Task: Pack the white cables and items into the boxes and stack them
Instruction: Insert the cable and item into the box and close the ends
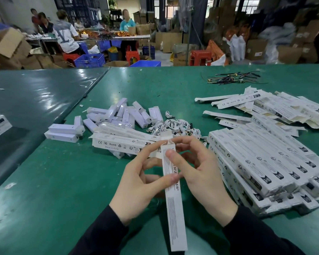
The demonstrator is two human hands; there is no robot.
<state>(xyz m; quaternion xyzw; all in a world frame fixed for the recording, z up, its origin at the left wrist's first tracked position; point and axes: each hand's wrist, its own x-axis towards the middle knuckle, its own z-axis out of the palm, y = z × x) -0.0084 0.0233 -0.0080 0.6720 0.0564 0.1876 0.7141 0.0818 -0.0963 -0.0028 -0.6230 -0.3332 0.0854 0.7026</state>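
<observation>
White card, long and narrow: one box (pixel 174 199) was held above the green bench (pixel 63 172), between both hands, its far-end flaps standing open. The left hand (pixel 136 183) was curled round the box's left side, thumb laid across the printed face. The right hand (pixel 201 173) gripped the right side, thumb pressed near the open end. Just beyond the fingertips lay a heap of coiled white cables (pixel 175 126). Beyond and left of the left hand, loose white items (pixel 118 113) were scattered, with two more boxes (pixel 118 142) lying in front of them. To the right of the right hand, packed boxes were stacked in rows (pixel 261 162). Further beyond these, flat unfilled boxes (pixel 276 105) were piled loosely. Dark wires (pixel 234 78) lay well apart, at the far side.
</observation>
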